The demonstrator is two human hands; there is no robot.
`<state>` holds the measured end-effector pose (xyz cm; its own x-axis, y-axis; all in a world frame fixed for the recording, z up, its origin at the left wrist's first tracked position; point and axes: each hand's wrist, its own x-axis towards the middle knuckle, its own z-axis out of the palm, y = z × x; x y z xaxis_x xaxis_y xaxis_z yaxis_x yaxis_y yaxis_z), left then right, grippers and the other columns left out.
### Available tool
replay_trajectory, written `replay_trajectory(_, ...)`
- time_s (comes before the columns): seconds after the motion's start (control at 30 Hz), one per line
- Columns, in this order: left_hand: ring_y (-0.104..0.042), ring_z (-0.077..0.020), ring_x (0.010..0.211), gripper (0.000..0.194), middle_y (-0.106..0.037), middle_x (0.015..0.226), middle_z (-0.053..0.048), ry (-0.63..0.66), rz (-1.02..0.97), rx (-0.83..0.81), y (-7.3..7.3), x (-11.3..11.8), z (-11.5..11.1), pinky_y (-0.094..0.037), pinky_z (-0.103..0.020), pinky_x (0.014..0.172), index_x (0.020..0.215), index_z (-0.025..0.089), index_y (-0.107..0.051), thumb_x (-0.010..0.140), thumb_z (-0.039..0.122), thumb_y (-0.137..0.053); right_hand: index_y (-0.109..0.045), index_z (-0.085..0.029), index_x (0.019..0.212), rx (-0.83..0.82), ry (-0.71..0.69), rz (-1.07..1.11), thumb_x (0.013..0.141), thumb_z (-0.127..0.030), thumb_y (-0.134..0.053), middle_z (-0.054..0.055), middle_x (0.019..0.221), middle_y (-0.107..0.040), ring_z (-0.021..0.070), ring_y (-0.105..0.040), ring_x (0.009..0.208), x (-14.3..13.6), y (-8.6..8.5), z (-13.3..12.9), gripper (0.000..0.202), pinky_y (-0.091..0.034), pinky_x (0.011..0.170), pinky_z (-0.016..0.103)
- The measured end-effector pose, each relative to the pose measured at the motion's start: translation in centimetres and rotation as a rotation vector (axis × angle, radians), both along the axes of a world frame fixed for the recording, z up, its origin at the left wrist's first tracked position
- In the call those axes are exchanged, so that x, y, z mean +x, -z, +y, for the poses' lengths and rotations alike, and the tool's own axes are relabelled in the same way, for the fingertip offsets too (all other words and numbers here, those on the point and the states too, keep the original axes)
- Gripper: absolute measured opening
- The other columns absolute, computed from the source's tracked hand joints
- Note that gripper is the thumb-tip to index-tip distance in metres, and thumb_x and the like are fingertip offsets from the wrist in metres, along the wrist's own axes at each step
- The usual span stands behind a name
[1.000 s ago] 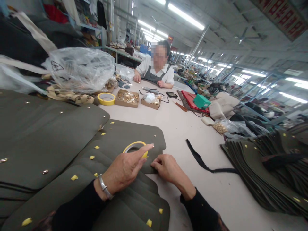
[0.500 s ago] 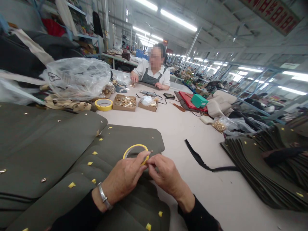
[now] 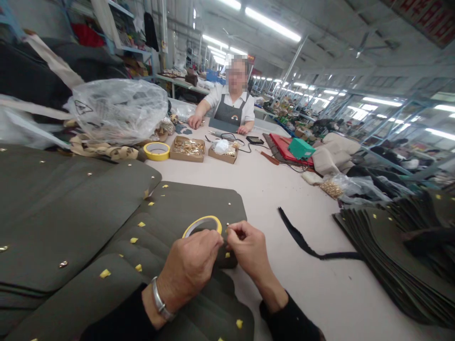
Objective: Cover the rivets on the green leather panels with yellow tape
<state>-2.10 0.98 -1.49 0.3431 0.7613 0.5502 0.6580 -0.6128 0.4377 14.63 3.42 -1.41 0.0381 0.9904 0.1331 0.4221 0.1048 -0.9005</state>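
The left hand (image 3: 192, 267) clasps a thin yellow ring-shaped tape roll (image 3: 202, 223), tilted with its open face up toward the camera over the dark olive fabric panels (image 3: 185, 203), while the right hand (image 3: 249, 248), just beside it, pinches the tape's end, too small to see.

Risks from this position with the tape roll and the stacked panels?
1. Left hand holds the yellow tape roll while the right hand pinches at its edge: the strip might tear unevenly.
2. The olive panels overlap loosely, so they may shift.
3. The black strap lies close and may snag.
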Motion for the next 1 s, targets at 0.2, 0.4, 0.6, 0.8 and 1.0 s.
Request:
replay_trajectory(0.2, -0.060, -0.0214, 0.080, 0.016, -0.064, 0.083, -0.003, -0.084, 0.503, -0.241, 0.1, 0.1, 0.2, -0.051, -0.032, 0.067, 0.089, 0.021, -0.057, 0.092, 0.011, -0.045, -0.069, -0.012, 0.080, -0.262, -0.044, 0.084, 0.075, -0.041, -0.063, 0.004, 0.063, -0.069, 0.0147, -0.066, 0.054, 2.3, 2.1, 3.6, 0.031, -0.057, 0.054, 0.027)
replay_trajectory(0.4, -0.060, -0.0220, 0.085, 0.017, -0.064, 0.087, -0.004, -0.082, 0.579, -0.321, 0.2, 0.5, 0.7, -0.053, -0.031, 0.068, 0.091, 0.020, -0.059, 0.089, 0.007, -0.047, -0.071, -0.015, 0.079, -0.212, -0.118, -0.163, 0.078, -0.030, -0.059, 0.003, 0.060, -0.067, 0.0144, -0.063, 0.051, 1.6, 2.1, 4.4, 0.019, -0.052, 0.051, 0.025)
replay_trajectory(0.6, -0.060, -0.0229, 0.088, 0.018, -0.064, 0.090, -0.005, -0.067, 0.583, -0.374, 0.0, 0.4, 0.6, -0.054, -0.033, 0.070, 0.093, 0.020, -0.057, 0.091, 0.009, -0.044, -0.070, -0.018, 0.069, -0.073, -0.132, -0.485, 0.078, -0.015, -0.058, 0.005, 0.069, -0.071, 0.0194, -0.065, 0.066, 0.7, 1.1, 4.6, 0.016, -0.046, 0.064, 0.029)
replay_trajectory(0.8, -0.059, -0.0244, 0.090, 0.019, -0.063, 0.091, -0.004, -0.061, 0.570, -0.388, 0.0, 0.3, 0.5, -0.055, -0.035, 0.070, 0.094, 0.020, -0.056, 0.091, 0.008, -0.043, -0.069, -0.017, 0.092, -0.038, -0.152, -0.670, 0.082, -0.017, -0.062, 0.004, 0.066, -0.070, 0.0222, -0.065, 0.065, 0.3, 0.2, 4.6, 0.012, -0.043, 0.064, 0.031)
replay_trajectory(1.0, -0.059, -0.0238, 0.088, 0.019, -0.063, 0.092, -0.004, -0.046, 0.538, -0.372, 0.1, 0.0, 0.3, -0.054, -0.035, 0.071, 0.095, 0.020, -0.056, 0.091, 0.008, -0.042, -0.064, -0.018, 0.098, 0.223, -0.166, -0.642, 0.091, -0.022, -0.056, 0.003, 0.078, -0.069, 0.0182, -0.065, 0.072, 2.4, -0.1, 3.9, 0.011, -0.046, 0.069, 0.027)
